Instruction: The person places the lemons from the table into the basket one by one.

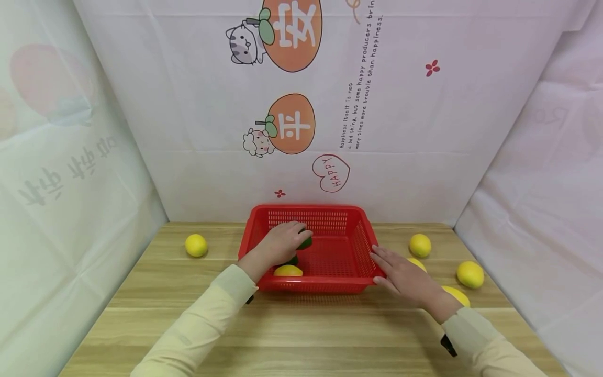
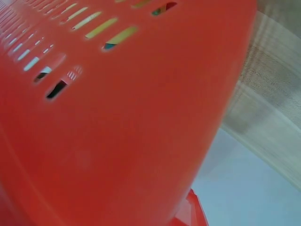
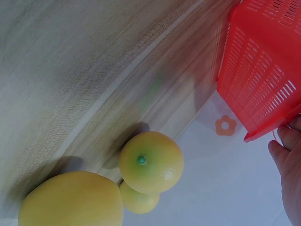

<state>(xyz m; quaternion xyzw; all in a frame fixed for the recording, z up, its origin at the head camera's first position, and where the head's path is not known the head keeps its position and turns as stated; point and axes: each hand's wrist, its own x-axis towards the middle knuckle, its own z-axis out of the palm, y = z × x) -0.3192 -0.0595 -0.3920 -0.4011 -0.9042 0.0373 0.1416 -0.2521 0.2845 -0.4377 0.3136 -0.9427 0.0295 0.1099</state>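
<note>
A red plastic basket with slotted sides stands at the back of the wooden table. Inside its left part, my left hand holds a dark green, rounded fruit, mostly hidden by the fingers. Below that hand lie another dark green piece and a yellow lemon-like fruit. My right hand touches the basket's right rim with its fingers extended. The left wrist view is mostly filled by the basket's red wall. Fingertips meet the rim in the right wrist view.
Several yellow fruits are on the right, among them a round one, another and one partly behind the right wrist. A single yellow fruit sits far left. A printed white cloth rises behind the table.
</note>
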